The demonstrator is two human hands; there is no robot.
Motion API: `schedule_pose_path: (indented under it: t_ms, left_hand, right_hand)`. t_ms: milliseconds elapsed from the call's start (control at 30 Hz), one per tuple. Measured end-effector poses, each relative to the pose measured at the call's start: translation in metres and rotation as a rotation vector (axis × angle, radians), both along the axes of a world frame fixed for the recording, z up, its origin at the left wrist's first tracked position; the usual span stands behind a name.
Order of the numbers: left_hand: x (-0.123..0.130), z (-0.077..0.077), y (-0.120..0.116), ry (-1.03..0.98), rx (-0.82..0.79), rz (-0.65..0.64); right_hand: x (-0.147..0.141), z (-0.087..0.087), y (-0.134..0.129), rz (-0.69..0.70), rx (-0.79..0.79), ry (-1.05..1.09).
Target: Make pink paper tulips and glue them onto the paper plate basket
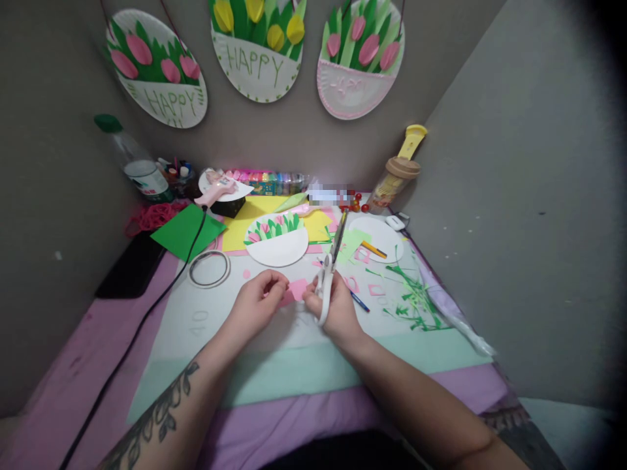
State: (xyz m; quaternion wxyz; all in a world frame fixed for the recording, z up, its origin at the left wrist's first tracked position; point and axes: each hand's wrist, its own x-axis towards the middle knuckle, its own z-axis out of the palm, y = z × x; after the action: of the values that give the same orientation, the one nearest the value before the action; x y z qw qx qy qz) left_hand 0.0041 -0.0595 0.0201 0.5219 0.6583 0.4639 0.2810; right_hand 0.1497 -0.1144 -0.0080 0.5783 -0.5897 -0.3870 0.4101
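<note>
Our left hand [259,301] and right hand [337,308] pinch a small pink paper [296,289] by its left and right edges, with room for moving over the smooth mat [215,333] toward its pale-green near edge. The paper sits just left of the white-handled scissors [328,269] in our right hand, metal blades pointing far; beyond lie a tulip-decorated white plate [277,251] and, right, thin green strips [415,292].

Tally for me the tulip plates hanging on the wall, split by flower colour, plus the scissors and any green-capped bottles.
Hanging plates with pink tulips: 2
Hanging plate with yellow tulips: 1
Scissors, in your right hand: 1
Green-capped bottle: 1
Total: 5
</note>
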Motion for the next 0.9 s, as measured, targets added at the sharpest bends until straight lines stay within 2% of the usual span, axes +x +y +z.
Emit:
schedule_pose_path:
  t_ms: [367, 500, 567, 700, 800, 900]
  left_hand:
    - [0.006, 0.001, -0.007, -0.095, -0.085, -0.078]
    - [0.002, 0.0, -0.006, -0.073, -0.063, -0.033]
    - [-0.004, 0.0, -0.002, -0.04, -0.034, -0.009]
    - [-0.018, 0.001, 0.009, 0.1, 0.087, 0.016]
    - [-0.023, 0.0, 0.016, 0.158, 0.151, 0.028]
    - [-0.019, -0.006, 0.018, 0.169, 0.157, 0.032]
  right_hand:
    - [-0.003, 0.005, -0.002, 0.074, -0.005, -0.068]
    - [0.02, 0.006, 0.001, 0.067, -0.064, -0.172]
    - [0.043, 0.006, 0.003, -0.013, -0.105, -0.303]
    - [0.089, 0.005, 0.004, -0.17, -0.27, -0.743]
    - [0.106, 0.004, 0.0, -0.142, -0.437, -1.052]
    - [0.105, 0.005, -0.001, -0.066, -0.538, -1.219]
